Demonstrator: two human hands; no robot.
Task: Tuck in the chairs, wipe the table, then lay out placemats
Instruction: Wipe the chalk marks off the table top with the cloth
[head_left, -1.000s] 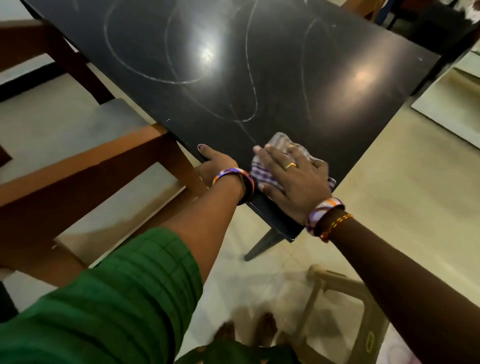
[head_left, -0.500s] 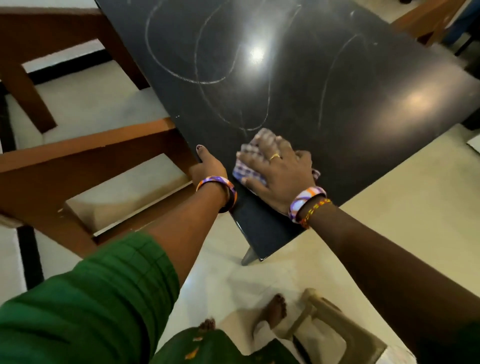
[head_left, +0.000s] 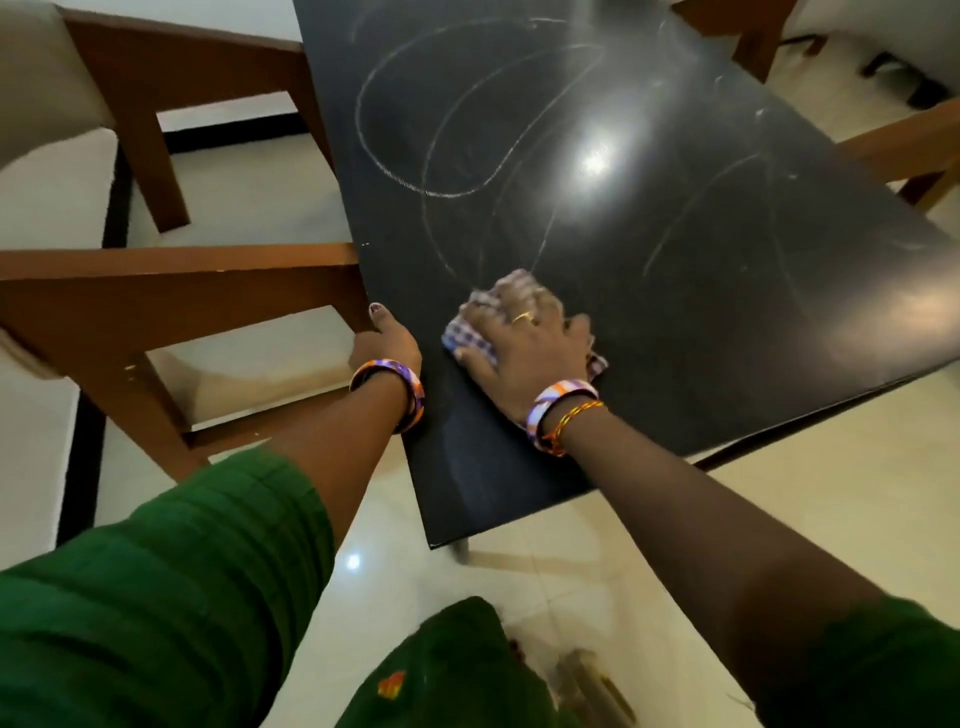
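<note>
Two hands at the near left corner of the black table. Right hand lies flat, fingers spread, pressing a checked cloth onto the tabletop just in from the left edge. Left hand grips that left edge, thumb on top, fingers curled out of sight below. Pale curved streaks cover the tabletop's middle. A brown wooden chair touches the left edge; another chair sits at the right edge.
</note>
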